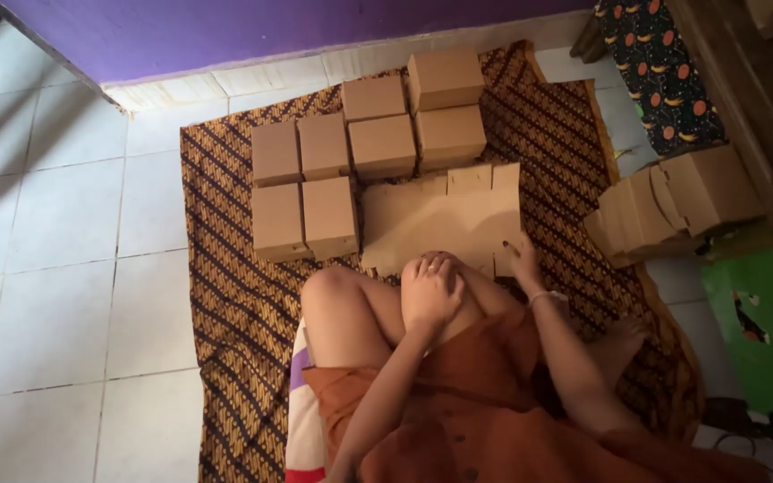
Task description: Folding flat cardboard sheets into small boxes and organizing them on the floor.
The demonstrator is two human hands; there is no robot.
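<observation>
Eight folded boxes (pixel 364 143) stand stacked; flat blanks (pixel 664 201) remain. Left hand (pixel 429 291) rests loosely curled on knee, apparently empty. Right hand (pixel 522 259), fingers spread, presses unfolded blank (pixel 440 219).

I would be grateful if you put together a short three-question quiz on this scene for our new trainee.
1. True or false: the right hand rests on the flat cardboard sheet.
2. How many folded boxes stand on the patterned cloth beyond the sheet?
3. Where does the left hand rest? A) on a box B) on the person's knee C) on the tiled floor

Key
1. True: its fingers lie on the sheet's near right corner.
2. Eight.
3. B; it holds nothing.

A separate stack of flat cardboard blanks lies to the right.
</observation>
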